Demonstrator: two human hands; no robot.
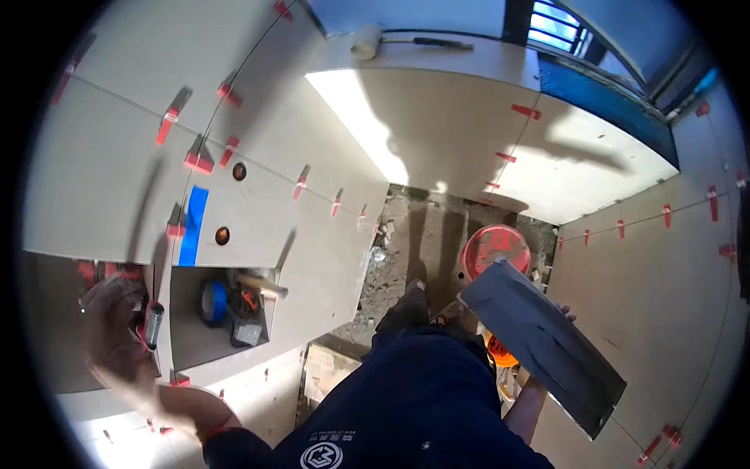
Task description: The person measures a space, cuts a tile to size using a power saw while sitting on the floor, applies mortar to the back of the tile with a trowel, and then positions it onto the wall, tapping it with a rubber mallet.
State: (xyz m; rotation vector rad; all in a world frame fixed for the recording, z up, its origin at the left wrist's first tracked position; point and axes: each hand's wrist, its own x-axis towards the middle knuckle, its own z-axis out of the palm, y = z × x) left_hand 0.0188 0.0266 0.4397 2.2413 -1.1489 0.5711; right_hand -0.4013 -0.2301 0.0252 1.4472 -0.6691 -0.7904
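My right hand (569,313) holds a long narrow tile (547,352) coated with dark grey mortar. The tile hides most of this hand; only fingertips show at its far edge and the wrist below. My left hand (117,316) reaches into the left wall niche (51,328), by several red tile-levelling wedges (101,271). Motion smears its fingers, so I cannot tell whether they grip a wedge. Beside it, at the niche divider, is a tool with a clear handle (154,324), perhaps a screwdriver.
A second niche (191,336) holds a blue tape roll (212,302) and a hammer-like tool with a pale handle (262,285). On the rubble-strewn floor stand a red bucket (496,248) and an orange container (500,349). A paint roller (367,41) lies on the far ledge.
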